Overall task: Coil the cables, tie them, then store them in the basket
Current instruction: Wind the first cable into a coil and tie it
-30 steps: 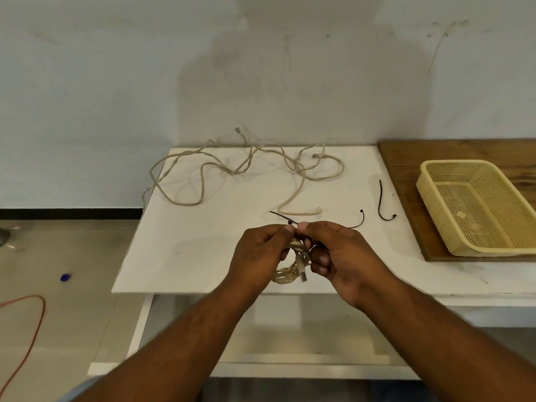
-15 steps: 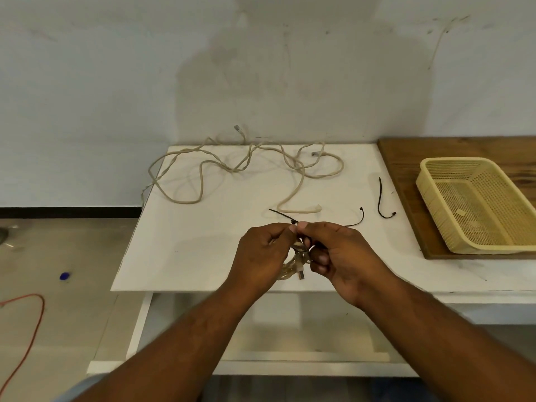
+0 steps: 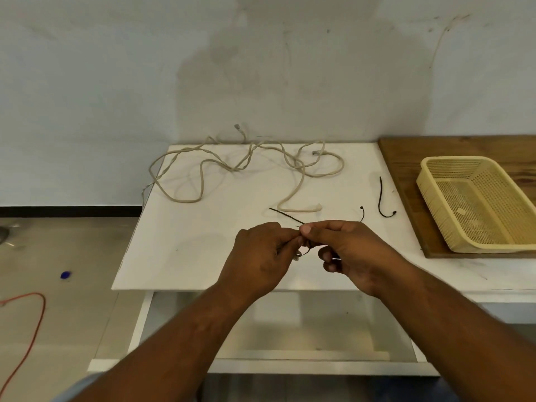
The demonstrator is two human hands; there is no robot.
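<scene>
One loose cable (image 3: pixel 298 210), three black ties (image 3: pixel 285 215) (image 3: pixel 362 213) (image 3: pixel 380 195) and one basket (image 3: pixel 464 159) are counted; a second, bundled cable (image 3: pixel 297 255) is perhaps glimpsed.

An orange cord (image 3: pixel 34 293) and a small blue object (image 3: pixel 65 275) lie on the floor (image 3: pixel 72 242).

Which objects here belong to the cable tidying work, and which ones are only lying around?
Job: coiled cable and black tie, held between left hand and right hand; loose beige cable; spare ties; yellow basket.
Lying about: orange cord and blue object on the floor.
</scene>
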